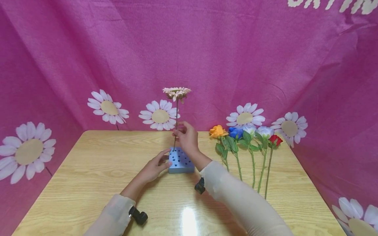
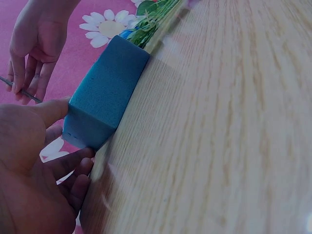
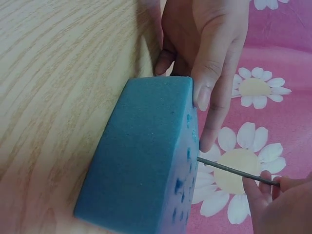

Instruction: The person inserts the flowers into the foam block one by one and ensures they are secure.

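A blue foam block (image 1: pixel 181 169) with several small holes in its top rests on the wooden table. My left hand (image 1: pixel 153 167) grips the block's left end, thumb and fingers against its edges. My right hand (image 1: pixel 188 137) pinches the thin dark stem (image 3: pixel 229 170) of a pale pink artificial flower (image 1: pixel 176 92) above the block. That flower stands nearly upright, its stem's lower end at a hole near the block's back left corner. How deep the stem sits is hidden.
To the right on the table (image 1: pixel 97 170) lie several artificial flowers in a row: an orange rose (image 1: pixel 218 131), a blue one (image 1: pixel 235 132), pale whitish ones (image 1: pixel 265 131) and a red rose (image 1: pixel 276 140). A magenta cloth (image 1: pixel 189 59) printed with daisies hangs behind and at both sides.
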Action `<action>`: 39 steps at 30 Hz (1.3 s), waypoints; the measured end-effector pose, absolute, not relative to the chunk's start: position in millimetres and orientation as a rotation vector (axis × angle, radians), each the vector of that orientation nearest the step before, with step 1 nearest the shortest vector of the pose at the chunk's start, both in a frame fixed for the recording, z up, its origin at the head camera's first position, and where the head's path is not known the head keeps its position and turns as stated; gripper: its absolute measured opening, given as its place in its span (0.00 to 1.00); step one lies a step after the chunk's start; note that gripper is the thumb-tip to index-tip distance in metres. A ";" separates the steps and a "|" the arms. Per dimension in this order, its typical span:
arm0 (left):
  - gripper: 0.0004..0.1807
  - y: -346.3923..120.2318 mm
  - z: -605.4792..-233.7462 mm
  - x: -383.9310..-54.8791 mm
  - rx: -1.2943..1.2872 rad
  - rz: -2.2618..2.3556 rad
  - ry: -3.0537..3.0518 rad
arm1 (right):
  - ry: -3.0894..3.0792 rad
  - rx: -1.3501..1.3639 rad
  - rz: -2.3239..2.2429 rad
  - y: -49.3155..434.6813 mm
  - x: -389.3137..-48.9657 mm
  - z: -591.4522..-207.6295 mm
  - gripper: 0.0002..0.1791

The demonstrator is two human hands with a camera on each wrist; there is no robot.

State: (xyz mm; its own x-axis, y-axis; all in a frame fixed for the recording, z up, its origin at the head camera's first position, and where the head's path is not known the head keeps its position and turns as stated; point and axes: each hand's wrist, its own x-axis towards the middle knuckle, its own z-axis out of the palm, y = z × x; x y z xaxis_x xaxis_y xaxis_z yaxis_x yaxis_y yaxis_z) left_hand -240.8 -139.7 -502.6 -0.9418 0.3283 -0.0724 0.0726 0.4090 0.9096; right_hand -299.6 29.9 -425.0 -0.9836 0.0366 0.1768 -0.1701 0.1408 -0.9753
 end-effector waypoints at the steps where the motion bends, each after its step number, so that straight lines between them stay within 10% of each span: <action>1: 0.35 -139.6 -502.6 -240.9 0.352 1.548 2.424 | -2.254 0.136 1.951 30.1 -299.4 -425.8 0.14; 39: 0.35 -139.7 -502.0 -239.1 0.360 1.549 2.437 | -2.345 0.237 1.845 28.7 -292.8 -447.3 0.14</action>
